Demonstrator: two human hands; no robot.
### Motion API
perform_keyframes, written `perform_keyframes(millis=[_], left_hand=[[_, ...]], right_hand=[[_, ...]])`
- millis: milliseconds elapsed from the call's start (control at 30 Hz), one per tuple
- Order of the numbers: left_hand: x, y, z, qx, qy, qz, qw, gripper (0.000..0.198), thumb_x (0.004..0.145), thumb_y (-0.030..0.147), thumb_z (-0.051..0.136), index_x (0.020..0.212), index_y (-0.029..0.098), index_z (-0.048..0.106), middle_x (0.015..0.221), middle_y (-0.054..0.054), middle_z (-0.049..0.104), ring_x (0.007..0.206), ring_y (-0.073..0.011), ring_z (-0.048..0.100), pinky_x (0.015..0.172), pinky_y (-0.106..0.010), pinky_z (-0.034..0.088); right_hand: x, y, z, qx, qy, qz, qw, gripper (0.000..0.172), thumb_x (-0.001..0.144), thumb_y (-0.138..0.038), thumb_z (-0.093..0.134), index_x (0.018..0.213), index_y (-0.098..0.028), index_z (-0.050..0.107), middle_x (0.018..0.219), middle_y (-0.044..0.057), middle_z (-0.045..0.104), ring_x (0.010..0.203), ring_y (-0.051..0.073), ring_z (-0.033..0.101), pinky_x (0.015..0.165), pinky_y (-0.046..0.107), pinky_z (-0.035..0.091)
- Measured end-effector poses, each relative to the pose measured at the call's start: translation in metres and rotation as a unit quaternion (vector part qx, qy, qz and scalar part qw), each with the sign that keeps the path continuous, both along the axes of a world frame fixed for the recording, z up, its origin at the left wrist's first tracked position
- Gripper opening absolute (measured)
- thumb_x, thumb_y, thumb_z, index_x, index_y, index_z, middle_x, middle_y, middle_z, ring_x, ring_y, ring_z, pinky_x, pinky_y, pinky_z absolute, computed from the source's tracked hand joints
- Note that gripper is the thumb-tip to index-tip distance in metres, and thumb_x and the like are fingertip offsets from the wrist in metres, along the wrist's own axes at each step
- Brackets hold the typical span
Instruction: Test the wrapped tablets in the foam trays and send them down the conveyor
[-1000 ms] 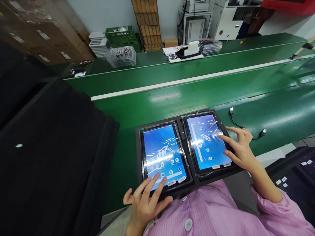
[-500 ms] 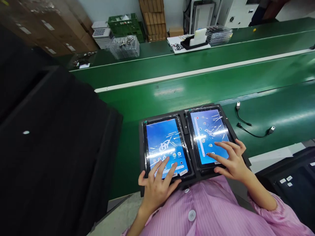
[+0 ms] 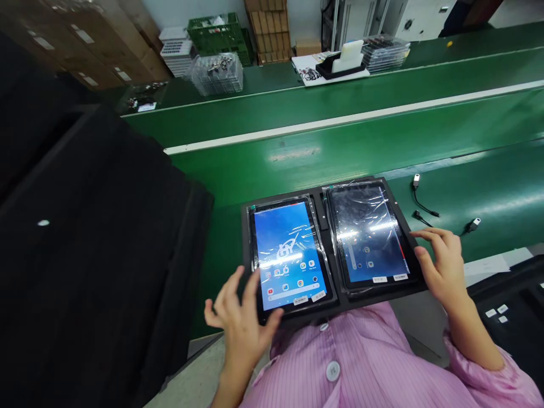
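Two tablets in clear film lie side by side in a black foam tray (image 3: 308,324). The left tablet (image 3: 289,226) shows a bright blue home screen with icons and a white logo. On the right tablet (image 3: 365,226) the screen is dim, with a few icons faintly visible. My left hand (image 3: 242,320), open with its fingers spread, is at the lower left corner of the left tablet. At the tray's right edge is my right hand (image 3: 444,269), its thumb and fingers apart; whether it touches the edge I cannot tell.
Two short adapter cables (image 3: 425,204) lie on the green belt (image 3: 293,156) to the right. Black foam trays (image 3: 106,255) are stacked high on the left. At the lower right is another dark tray (image 3: 518,300) with white labels. Clear plastic trays (image 3: 386,54) stand across the belt.
My left hand has moved left off its tablet's screen. My right hand has moved from the right tablet's screen to the tray's right edge, and that screen has dimmed.
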State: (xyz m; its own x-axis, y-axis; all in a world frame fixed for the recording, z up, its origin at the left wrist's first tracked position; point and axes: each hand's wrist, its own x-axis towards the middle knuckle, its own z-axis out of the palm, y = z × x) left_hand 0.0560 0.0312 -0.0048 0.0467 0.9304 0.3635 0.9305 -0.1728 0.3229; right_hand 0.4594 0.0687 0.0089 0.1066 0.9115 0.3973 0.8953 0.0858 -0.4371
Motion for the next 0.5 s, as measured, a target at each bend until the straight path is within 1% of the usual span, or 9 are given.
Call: perform_keyframes(millis=[33, 67, 133, 167, 200, 267, 367, 433, 500], left_hand=[[-0.011, 0.001, -0.001, -0.028, -0.053, 0.037, 0.998, 0.068, 0.095, 0.067, 0.038, 0.147, 0.025, 0.048, 0.142, -0.019, 0.052, 0.126, -0.0377, 0.050, 0.110, -0.064, 0.025], [-0.020, 0.002, -0.002, -0.060, -0.115, 0.059, 0.990, 0.063, 0.097, 0.062, 0.038, 0.145, 0.023, 0.050, 0.138, -0.018, 0.056, 0.121, -0.0345, 0.054, 0.107, -0.059, 0.034], [-0.032, 0.006, -0.003, -0.129, -0.234, 0.075, 0.961, 0.056, 0.098, 0.058, 0.040, 0.138, 0.022, 0.056, 0.129, -0.014, 0.064, 0.107, -0.0276, 0.063, 0.096, -0.047, 0.049], [-0.034, 0.009, -0.003, -0.157, -0.277, 0.077, 0.945, 0.056, 0.097, 0.059, 0.041, 0.134, 0.022, 0.059, 0.126, -0.013, 0.066, 0.102, -0.0256, 0.065, 0.092, -0.043, 0.052], [-0.034, 0.011, -0.001, -0.178, -0.302, 0.079, 0.933, 0.056, 0.095, 0.061, 0.043, 0.131, 0.022, 0.061, 0.126, -0.013, 0.066, 0.101, -0.0248, 0.067, 0.089, -0.041, 0.054], [-0.029, 0.016, 0.003, -0.202, -0.315, 0.084, 0.923, 0.061, 0.093, 0.064, 0.047, 0.135, 0.022, 0.060, 0.133, -0.013, 0.064, 0.110, -0.0262, 0.066, 0.092, -0.041, 0.054], [-0.019, 0.022, 0.009, -0.249, -0.316, 0.087, 0.912, 0.076, 0.087, 0.068, 0.052, 0.149, 0.025, 0.047, 0.144, -0.013, 0.058, 0.124, -0.0294, 0.060, 0.104, -0.047, 0.049], [-0.015, 0.027, 0.010, -0.284, -0.347, 0.098, 0.888, 0.087, 0.083, 0.072, 0.055, 0.154, 0.023, 0.040, 0.146, -0.014, 0.056, 0.129, -0.0309, 0.057, 0.109, -0.049, 0.045], [-0.015, 0.034, 0.010, -0.310, -0.409, 0.115, 0.851, 0.095, 0.077, 0.074, 0.060, 0.153, 0.020, 0.042, 0.144, -0.016, 0.057, 0.131, -0.0323, 0.055, 0.111, -0.049, 0.043]], right_hand=[[0.005, 0.002, -0.002, -0.035, 0.030, -0.006, 0.999, 0.048, 0.099, -0.059, 0.036, 0.110, -0.024, 0.067, 0.105, 0.012, 0.064, 0.100, 0.030, 0.060, 0.087, 0.045, 0.045], [0.009, 0.004, -0.005, -0.067, 0.056, -0.006, 0.996, 0.051, 0.099, -0.062, 0.034, 0.109, -0.024, 0.067, 0.100, 0.011, 0.065, 0.097, 0.029, 0.061, 0.085, 0.043, 0.047], [0.013, 0.008, -0.009, -0.119, 0.086, -0.004, 0.989, 0.059, 0.098, -0.067, 0.029, 0.106, -0.024, 0.068, 0.094, 0.009, 0.065, 0.091, 0.027, 0.063, 0.082, 0.041, 0.050], [0.012, 0.011, -0.010, -0.136, 0.089, -0.004, 0.987, 0.063, 0.096, -0.071, 0.028, 0.103, -0.023, 0.069, 0.093, 0.009, 0.064, 0.090, 0.026, 0.064, 0.081, 0.040, 0.051], [0.011, 0.013, -0.011, -0.151, 0.088, -0.004, 0.985, 0.066, 0.094, -0.074, 0.028, 0.100, -0.023, 0.069, 0.092, 0.009, 0.063, 0.088, 0.026, 0.064, 0.081, 0.040, 0.051], [0.005, 0.018, -0.009, -0.176, 0.085, -0.001, 0.981, 0.071, 0.089, -0.081, 0.030, 0.090, -0.022, 0.069, 0.092, 0.010, 0.062, 0.087, 0.027, 0.063, 0.082, 0.041, 0.052], [0.000, 0.023, -0.004, -0.212, 0.112, 0.003, 0.971, 0.074, 0.082, -0.089, 0.031, 0.079, -0.024, 0.065, 0.087, 0.010, 0.062, 0.089, 0.029, 0.063, 0.085, 0.044, 0.053], [0.000, 0.024, -0.002, -0.227, 0.148, 0.000, 0.963, 0.073, 0.081, -0.090, 0.031, 0.080, -0.025, 0.065, 0.086, 0.010, 0.062, 0.093, 0.029, 0.062, 0.091, 0.045, 0.052], [0.003, 0.024, -0.001, -0.228, 0.183, -0.015, 0.956, 0.069, 0.082, -0.087, 0.034, 0.085, -0.026, 0.065, 0.090, 0.009, 0.064, 0.099, 0.029, 0.061, 0.096, 0.046, 0.051]])
